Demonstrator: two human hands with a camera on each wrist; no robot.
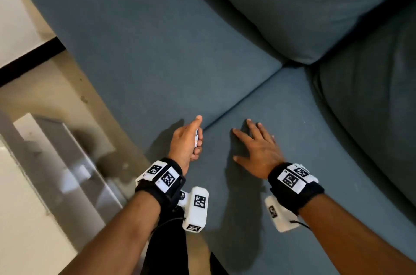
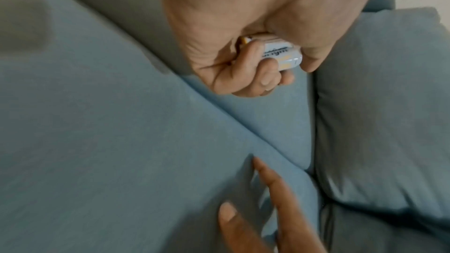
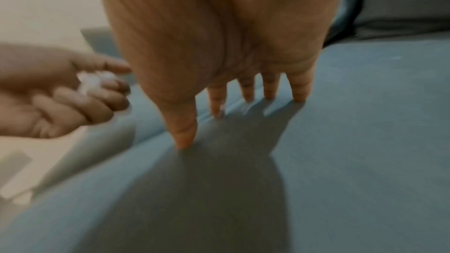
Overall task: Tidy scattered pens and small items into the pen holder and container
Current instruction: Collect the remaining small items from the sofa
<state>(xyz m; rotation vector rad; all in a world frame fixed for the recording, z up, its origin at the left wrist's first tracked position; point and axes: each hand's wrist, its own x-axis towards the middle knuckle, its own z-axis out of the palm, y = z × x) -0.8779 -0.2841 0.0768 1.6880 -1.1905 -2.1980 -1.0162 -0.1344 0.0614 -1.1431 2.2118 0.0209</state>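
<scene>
Blue-grey sofa cushions (image 1: 180, 49) fill the head view, with pale floor and a blurred white and grey piece of furniture at the left. Over the seam between two seat cushions, the left hand (image 1: 185, 141) has its lower fingers curled round a small white item (image 1: 196, 137), forefinger pointing forward. Beside it and apart from it, the right hand (image 1: 258, 148) is spread flat with straight fingers, fingertips at or just above the seat cushion. No pen holder or container shows here, so nothing can be said of what they hold.

From the left wrist, the small white item (image 2: 280, 55) reads as a rounded white piece with yellow marks and blurred print; what it is I cannot tell. Thumb and curled fingers clamp it firmly. The right hand's fingers (image 2: 272, 184) lie along the cushion seam below.

From the right wrist, the picture is blurred; the straight fingers (image 3: 299, 88) point down at the fabric and hold nothing. The left hand (image 3: 60, 91) at the left grips something white.

My judgement: the step is gathering strays from the sofa. To do it well, sweep the flat hand along the seam, where small things may hide, and keep the caught item secure until a container is reached.
</scene>
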